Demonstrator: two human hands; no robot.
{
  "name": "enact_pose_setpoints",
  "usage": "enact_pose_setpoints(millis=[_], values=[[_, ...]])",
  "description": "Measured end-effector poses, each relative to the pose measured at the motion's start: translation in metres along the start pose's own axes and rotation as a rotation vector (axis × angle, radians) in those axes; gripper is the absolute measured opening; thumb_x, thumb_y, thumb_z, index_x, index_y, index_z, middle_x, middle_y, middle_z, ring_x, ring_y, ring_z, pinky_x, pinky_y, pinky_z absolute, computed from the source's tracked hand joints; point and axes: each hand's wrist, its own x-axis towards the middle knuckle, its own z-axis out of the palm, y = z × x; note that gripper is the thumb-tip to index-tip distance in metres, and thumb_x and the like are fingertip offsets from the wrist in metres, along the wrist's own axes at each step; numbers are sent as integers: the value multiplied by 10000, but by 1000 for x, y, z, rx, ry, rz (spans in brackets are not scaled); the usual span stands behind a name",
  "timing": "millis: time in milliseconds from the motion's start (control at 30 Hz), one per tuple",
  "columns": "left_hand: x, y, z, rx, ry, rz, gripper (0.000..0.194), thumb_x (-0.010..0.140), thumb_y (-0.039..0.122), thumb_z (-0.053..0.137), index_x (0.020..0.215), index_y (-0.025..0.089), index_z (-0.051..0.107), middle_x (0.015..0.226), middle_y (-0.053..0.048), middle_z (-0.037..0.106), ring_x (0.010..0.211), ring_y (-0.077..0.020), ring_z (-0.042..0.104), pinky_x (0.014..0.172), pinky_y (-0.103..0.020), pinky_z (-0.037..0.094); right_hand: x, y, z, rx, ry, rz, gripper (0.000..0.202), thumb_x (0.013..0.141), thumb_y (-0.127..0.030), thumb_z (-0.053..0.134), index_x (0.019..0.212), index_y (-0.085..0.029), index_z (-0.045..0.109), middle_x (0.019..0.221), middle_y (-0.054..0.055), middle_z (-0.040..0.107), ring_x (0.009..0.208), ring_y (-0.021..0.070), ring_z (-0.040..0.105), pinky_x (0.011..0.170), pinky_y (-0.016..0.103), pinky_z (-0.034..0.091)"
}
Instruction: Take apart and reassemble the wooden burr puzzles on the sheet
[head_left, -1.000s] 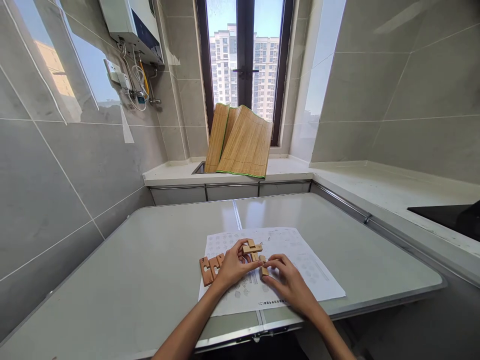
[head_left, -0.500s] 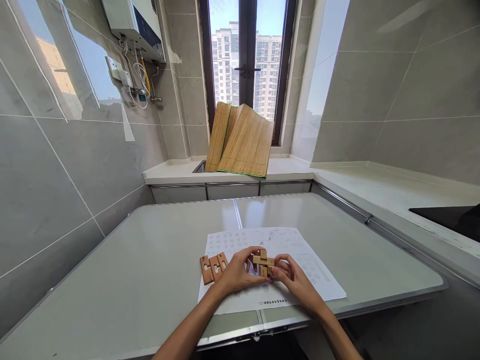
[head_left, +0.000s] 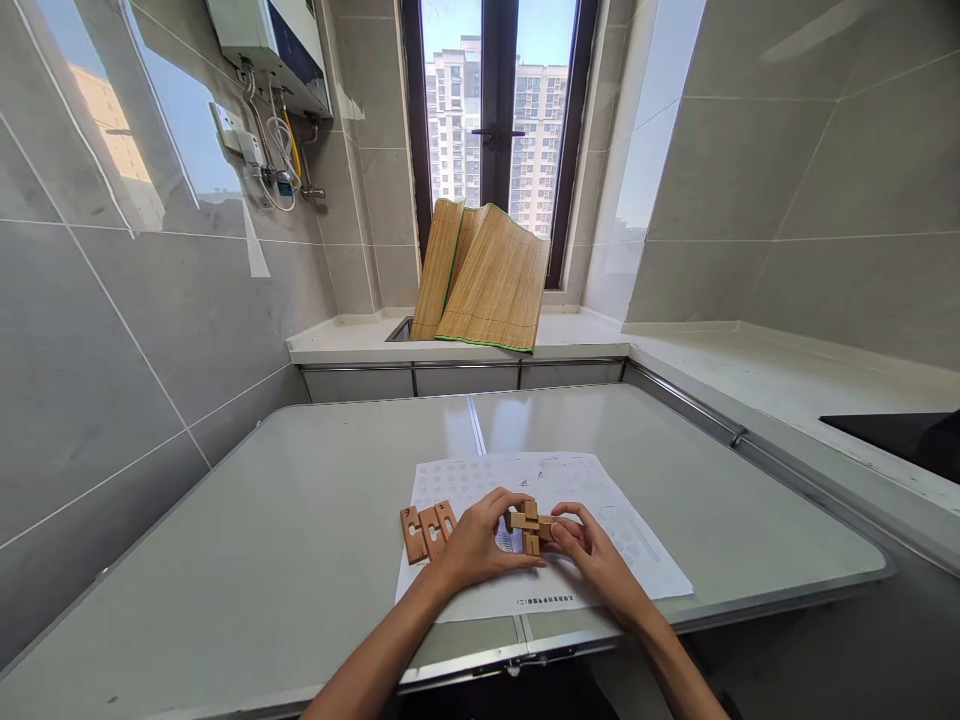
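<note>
A light wooden block puzzle (head_left: 530, 521) of interlocked bars is held just above a printed paper sheet (head_left: 630, 540). My left hand (head_left: 484, 540) grips it from the left, with the thumb under it and the fingers at its top left. On the right side, my right hand (head_left: 585, 545) pinches a bar that sticks out of the puzzle. Several flat reddish-brown wooden pieces (head_left: 413, 534) with cut-out slots lie side by side at the sheet's left edge, beside my left hand.
The sheet lies on a pale folding table (head_left: 322, 520) with a centre seam. Behind it, bamboo mats (head_left: 495, 280) lean at the window on a white counter (head_left: 585, 335). A black panel (head_left: 892, 430) is on the right counter.
The bar at my right hand now sticks out further to the right of the puzzle. Both hands stay close to where they were, and the camera view has shifted slightly.
</note>
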Motion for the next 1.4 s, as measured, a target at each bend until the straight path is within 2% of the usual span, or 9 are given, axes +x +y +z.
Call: enact_pose_setpoints(millis=[100, 200, 300, 500, 700, 900, 1067, 1233, 1400], values=[[-1, 1, 2, -14, -31, -40, 693, 778, 548, 781, 1373, 266, 563, 1112, -51, 685, 832, -193, 589, 764, -317, 479, 0, 2, -1, 47, 4, 19, 527, 852, -681, 656, 1121, -256, 497, 1085, 96, 758, 988, 280, 739, 1005, 489, 528], [-3, 2, 4, -29, -27, -73, 475, 976, 453, 550, 1408, 255, 543, 1075, -48, 706, 818, -183, 596, 791, -322, 477, 1, 7, -2, 80, 5, 18, 504, 871, -655, 652, 1128, -248, 500, 1051, 97, 768, 982, 278, 739, 991, 484, 534], [-2, 4, 4, -62, -20, -55, 389, 1015, 410, 473, 1343, 237, 593, 1043, -49, 719, 888, -198, 627, 833, -323, 480, 2, 10, -3, 84, -33, 6, 474, 887, -626, 653, 1120, -245, 494, 1040, 95, 769, 986, 279, 734, 972, 483, 540], [-2, 5, 4, -45, -40, -22, 382, 993, 422, 528, 1326, 253, 606, 1108, -53, 702, 910, -196, 624, 846, -315, 479, 0, 11, -3, 60, -78, -8, 455, 914, -618, 623, 1139, -250, 480, 1086, 89, 756, 1007, 270, 728, 1002, 479, 518], [-2, 3, 3, 5, -84, 25, 720, 727, 543, 827, 1344, 267, 578, 1076, -47, 677, 886, -208, 608, 803, -322, 491, -1, 8, -4, 16, -65, 3, 498, 892, -654, 629, 1142, -251, 477, 1120, 95, 740, 1045, 280, 720, 1001, 467, 517], [-3, -3, 6, 37, -99, 70, 723, 735, 514, 834, 1379, 319, 570, 1150, -48, 625, 935, -206, 622, 825, -330, 516, -3, 2, -1, -26, -124, -2, 477, 878, -613, 677, 1132, -260, 480, 1145, 99, 735, 1082, 281, 702, 976, 443, 526], [-3, -2, 8, -27, -89, 118, 838, 672, 488, 884, 1416, 325, 535, 1279, -72, 591, 1044, -235, 630, 904, -360, 526, -2, 4, -1, -13, -121, 2, 509, 869, -642, 667, 1156, -259, 495, 1079, 92, 747, 1037, 280, 710, 949, 454, 541], [-1, 4, 6, -34, -46, 110, 690, 719, 461, 856, 1331, 280, 593, 1182, -65, 661, 1025, -233, 638, 917, -365, 517, 0, 9, -3, -61, -107, -59, 470, 928, -653, 569, 1151, -241, 528, 998, 75, 737, 976, 258, 709, 931, 431, 543], [0, 7, 5, -52, -7, 103, 664, 715, 435, 863, 1309, 274, 613, 1151, -54, 672, 1014, -220, 646, 928, -354, 519, 0, 11, -3, -111, -102, -79, 443, 935, -641, 559, 1089, -226, 575, 969, 67, 713, 850, 222, 688, 804, 358, 557]])
